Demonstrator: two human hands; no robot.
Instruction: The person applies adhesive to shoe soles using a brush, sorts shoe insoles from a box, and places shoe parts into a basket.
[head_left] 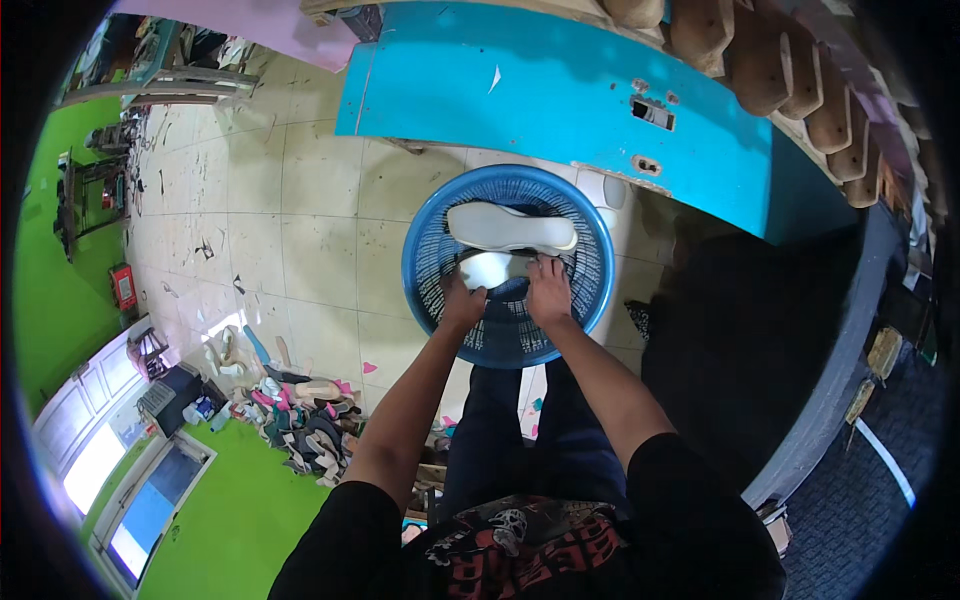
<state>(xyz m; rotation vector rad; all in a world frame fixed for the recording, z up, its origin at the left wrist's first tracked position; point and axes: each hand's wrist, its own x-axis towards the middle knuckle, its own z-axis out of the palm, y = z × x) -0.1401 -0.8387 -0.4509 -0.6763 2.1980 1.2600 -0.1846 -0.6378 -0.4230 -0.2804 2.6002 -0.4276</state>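
A round blue plastic basket (pixel 607 285) with slatted sides stands in front of my legs. Across its far part lies a long off-white shoe sole (pixel 510 228). Nearer to me is a second pale sole (pixel 490 269), held between both hands over the basket. My left hand (pixel 463 301) grips its left end, thumb on the near edge. At the other end my right hand (pixel 549 289) closes its fingers over the edge. Parts of the held sole are hidden by my fingers, and its middle is brightly lit.
A turquoise panel (pixel 540 90) with cut-out holes spans the far side. Wooden shoe lasts (pixel 755 75) line a shelf at the upper right. Scraps and soles (pixel 315 425) are heaped at the left on the tiled floor (pixel 320 250). A dark covered surface (pixel 740 360) lies right.
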